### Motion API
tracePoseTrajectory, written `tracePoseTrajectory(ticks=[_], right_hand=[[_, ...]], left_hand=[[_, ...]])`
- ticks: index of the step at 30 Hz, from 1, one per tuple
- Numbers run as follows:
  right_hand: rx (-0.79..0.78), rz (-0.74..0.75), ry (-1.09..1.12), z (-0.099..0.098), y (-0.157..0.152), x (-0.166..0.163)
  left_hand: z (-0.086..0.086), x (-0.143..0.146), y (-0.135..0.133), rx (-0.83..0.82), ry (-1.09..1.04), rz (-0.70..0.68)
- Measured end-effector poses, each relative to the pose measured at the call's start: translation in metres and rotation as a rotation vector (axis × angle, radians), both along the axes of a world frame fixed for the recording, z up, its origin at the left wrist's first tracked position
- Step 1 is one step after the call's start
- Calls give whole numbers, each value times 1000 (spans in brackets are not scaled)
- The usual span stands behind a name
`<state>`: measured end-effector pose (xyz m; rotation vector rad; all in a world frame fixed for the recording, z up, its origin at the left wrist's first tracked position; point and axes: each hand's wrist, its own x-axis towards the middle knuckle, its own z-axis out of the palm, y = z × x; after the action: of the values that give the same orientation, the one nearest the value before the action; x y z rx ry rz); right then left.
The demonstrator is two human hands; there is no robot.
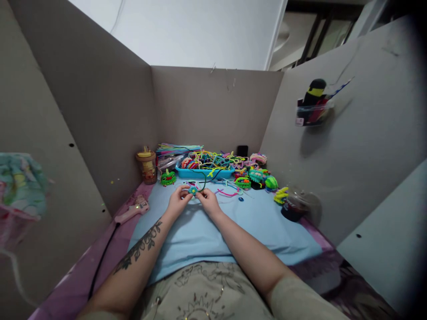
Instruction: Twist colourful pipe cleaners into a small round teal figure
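Observation:
Between my two hands is a small teal piece of coiled pipe cleaner with a yellow middle, raised a little over the light blue cloth. My left hand pinches its left side, and my right hand grips the right side with fingers curled. A dark green stem arches up beside the piece; where it ends is unclear. Loose pink pipe cleaners and a small blue oval bit lie just right of my right hand. A green pipe-cleaner figure sits beyond my left hand.
A blue tray heaped with pipe cleaners stands at the back. Finished colourful pieces cluster right of it. At left are a tumbler and a pink corded glue gun. A dark-based container stands right. Grey panels enclose the desk.

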<state>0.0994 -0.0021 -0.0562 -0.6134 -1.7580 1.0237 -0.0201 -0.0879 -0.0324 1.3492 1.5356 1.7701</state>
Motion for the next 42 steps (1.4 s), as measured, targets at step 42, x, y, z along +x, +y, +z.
tracePoseTrajectory(ticks=[42], right_hand=[[55, -46, -54, -16, 13, -1]], left_hand=[[1, -6, -1, -114, -298, 98]])
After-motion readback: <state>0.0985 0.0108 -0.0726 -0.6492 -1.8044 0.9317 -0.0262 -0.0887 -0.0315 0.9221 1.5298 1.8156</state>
